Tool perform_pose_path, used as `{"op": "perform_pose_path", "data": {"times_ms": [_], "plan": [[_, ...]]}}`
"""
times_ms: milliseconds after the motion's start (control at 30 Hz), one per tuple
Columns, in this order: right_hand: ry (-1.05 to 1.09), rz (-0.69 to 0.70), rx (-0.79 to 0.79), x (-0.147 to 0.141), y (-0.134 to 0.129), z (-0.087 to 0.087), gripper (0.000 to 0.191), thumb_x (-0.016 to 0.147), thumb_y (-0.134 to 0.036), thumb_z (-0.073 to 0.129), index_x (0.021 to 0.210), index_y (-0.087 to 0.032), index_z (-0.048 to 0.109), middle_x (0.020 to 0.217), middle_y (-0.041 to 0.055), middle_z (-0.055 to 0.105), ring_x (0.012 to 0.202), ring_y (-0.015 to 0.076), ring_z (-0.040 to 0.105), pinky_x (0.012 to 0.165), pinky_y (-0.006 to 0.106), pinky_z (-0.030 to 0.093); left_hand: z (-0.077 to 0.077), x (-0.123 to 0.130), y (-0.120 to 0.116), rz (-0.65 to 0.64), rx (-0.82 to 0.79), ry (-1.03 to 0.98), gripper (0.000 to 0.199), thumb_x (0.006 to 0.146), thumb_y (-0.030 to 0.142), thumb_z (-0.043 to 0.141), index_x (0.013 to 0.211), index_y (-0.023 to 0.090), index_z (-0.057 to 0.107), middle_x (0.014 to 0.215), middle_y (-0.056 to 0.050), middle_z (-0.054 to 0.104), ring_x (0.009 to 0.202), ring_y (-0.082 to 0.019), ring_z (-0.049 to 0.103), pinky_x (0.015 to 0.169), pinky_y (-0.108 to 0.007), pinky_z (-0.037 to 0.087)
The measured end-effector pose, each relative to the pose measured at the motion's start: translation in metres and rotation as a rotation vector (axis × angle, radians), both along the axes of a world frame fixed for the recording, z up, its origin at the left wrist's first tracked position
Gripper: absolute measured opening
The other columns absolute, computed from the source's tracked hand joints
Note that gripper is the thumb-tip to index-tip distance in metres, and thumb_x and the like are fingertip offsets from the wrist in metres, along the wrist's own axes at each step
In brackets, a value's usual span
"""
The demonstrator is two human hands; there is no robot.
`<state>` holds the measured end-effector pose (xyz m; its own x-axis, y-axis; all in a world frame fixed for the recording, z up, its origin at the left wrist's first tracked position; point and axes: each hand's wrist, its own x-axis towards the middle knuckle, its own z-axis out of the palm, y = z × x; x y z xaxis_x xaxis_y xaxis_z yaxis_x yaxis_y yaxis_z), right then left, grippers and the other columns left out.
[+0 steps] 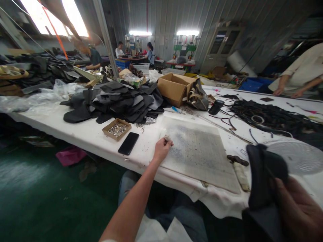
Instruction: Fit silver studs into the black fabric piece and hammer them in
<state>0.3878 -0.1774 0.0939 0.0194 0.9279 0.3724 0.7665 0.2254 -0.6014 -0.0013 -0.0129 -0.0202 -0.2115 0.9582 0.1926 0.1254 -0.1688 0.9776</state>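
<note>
My left hand [162, 149] is closed, fingertips pinched together over the left edge of a flat, worn grey board [202, 148]. A small whitish bit shows at the fingertips; I cannot make out what it is. At the lower right, my right hand [299, 205] grips a folded black leather-like piece [262, 188], held up near the camera and slightly blurred. Left of the board lie a black phone [128, 143] and a small cardboard tray [116, 129] of shiny metal bits. A hammer-like tool [237, 160] with a pale wrapped handle rests by the board's right edge.
Black cut pieces [121, 99] are heaped at the back left, beside an open cardboard box [174, 87]. Dark straps [277, 116] and a white fan [295, 156] occupy the right. A co-worker [302, 70] stands across the table; others sit farther back.
</note>
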Motion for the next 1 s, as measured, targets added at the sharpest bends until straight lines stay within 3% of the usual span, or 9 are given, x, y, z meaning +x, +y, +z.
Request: {"op": "perform_pose_path", "data": {"times_ms": [100, 167, 267, 367, 500, 700, 867, 1000], "plan": [[0.214, -0.148, -0.226, -0.033, 0.029, -0.017, 0.049, 0.104, -0.073, 0.056, 0.132, -0.039, 0.076, 0.130, 0.0156, 0.083, 0.108, 0.0368, 0.081, 0.086, 0.056, 0.065, 0.002, 0.000, -0.001, -0.006, 0.007, 0.022, 0.025, 0.101, 0.042, 0.072, 0.094, 0.019, 0.078, 0.096, -0.011, 0.087, 0.090, -0.023, 0.080, 0.083, -0.034, 0.055], [0.076, -0.144, -0.326, -0.051, 0.050, -0.042, 0.047, 0.102, -0.065, 0.056, 0.119, -0.027, 0.076, 0.121, 0.0187, 0.083, 0.111, 0.0393, 0.080, 0.093, 0.055, 0.063, 0.002, 0.000, -0.001, -0.007, 0.013, 0.035, 0.022, 0.101, 0.039, 0.072, 0.093, 0.019, 0.078, 0.096, -0.011, 0.087, 0.091, -0.024, 0.080, 0.084, -0.035, 0.055], [-0.199, -0.170, -0.391, -0.070, 0.071, -0.079, 0.045, 0.108, -0.050, 0.045, 0.122, -0.018, 0.072, 0.114, 0.0223, 0.082, 0.109, 0.0390, 0.080, 0.093, 0.050, 0.060, 0.001, 0.000, -0.002, -0.005, 0.006, 0.035, 0.023, 0.101, 0.041, 0.073, 0.092, 0.020, 0.077, 0.096, -0.011, 0.086, 0.091, -0.024, 0.081, 0.086, -0.035, 0.056], [-0.341, -0.189, -0.388, -0.081, 0.083, -0.096, 0.045, 0.114, -0.044, 0.040, 0.128, -0.014, 0.071, 0.114, 0.0239, 0.082, 0.106, 0.0383, 0.081, 0.090, 0.046, 0.058, -0.002, 0.001, -0.002, -0.019, -0.004, 0.031, 0.024, 0.100, 0.043, 0.074, 0.093, 0.020, 0.076, 0.095, -0.010, 0.086, 0.090, -0.024, 0.081, 0.085, -0.035, 0.057], [-0.370, -0.240, -0.363, -0.092, 0.104, -0.091, 0.044, 0.116, -0.040, 0.042, 0.137, -0.012, 0.068, 0.118, 0.0255, 0.081, 0.109, 0.0375, 0.081, 0.091, 0.045, 0.057, 0.000, 0.002, -0.001, -0.026, 0.003, 0.064, 0.023, 0.100, 0.042, 0.073, 0.093, 0.021, 0.075, 0.094, -0.010, 0.086, 0.090, -0.024, 0.081, 0.085, -0.035, 0.057], [-0.423, -0.303, -0.345, -0.104, 0.117, -0.077, 0.051, 0.118, -0.045, 0.035, 0.136, -0.009, 0.066, 0.104, 0.0273, 0.079, 0.098, 0.0427, 0.081, 0.084, 0.050, 0.057, 0.003, 0.002, -0.004, -0.024, 0.001, 0.086, 0.022, 0.100, 0.041, 0.072, 0.093, 0.021, 0.075, 0.095, -0.011, 0.086, 0.091, -0.025, 0.081, 0.084, -0.036, 0.058], [-0.499, -0.233, -0.101, -0.103, 0.120, -0.072, 0.048, 0.115, -0.047, 0.049, 0.145, -0.012, 0.063, 0.138, 0.0275, 0.070, 0.126, 0.0434, 0.070, 0.104, 0.052, 0.055, 0.005, 0.002, -0.003, -0.032, 0.014, 0.104, 0.026, 0.101, 0.045, 0.072, 0.092, 0.021, 0.076, 0.094, -0.010, 0.085, 0.090, -0.025, 0.081, 0.083, -0.035, 0.057], [-0.410, -0.166, -0.050, -0.104, 0.147, -0.065, 0.059, 0.115, -0.057, 0.050, 0.149, -0.011, 0.063, 0.147, 0.0259, 0.065, 0.137, 0.0420, 0.063, 0.118, 0.054, 0.048, 0.006, 0.002, -0.003, -0.035, 0.008, 0.118, 0.028, 0.100, 0.047, 0.071, 0.093, 0.021, 0.076, 0.095, -0.010, 0.085, 0.089, -0.024, 0.080, 0.083, -0.034, 0.057]]}}
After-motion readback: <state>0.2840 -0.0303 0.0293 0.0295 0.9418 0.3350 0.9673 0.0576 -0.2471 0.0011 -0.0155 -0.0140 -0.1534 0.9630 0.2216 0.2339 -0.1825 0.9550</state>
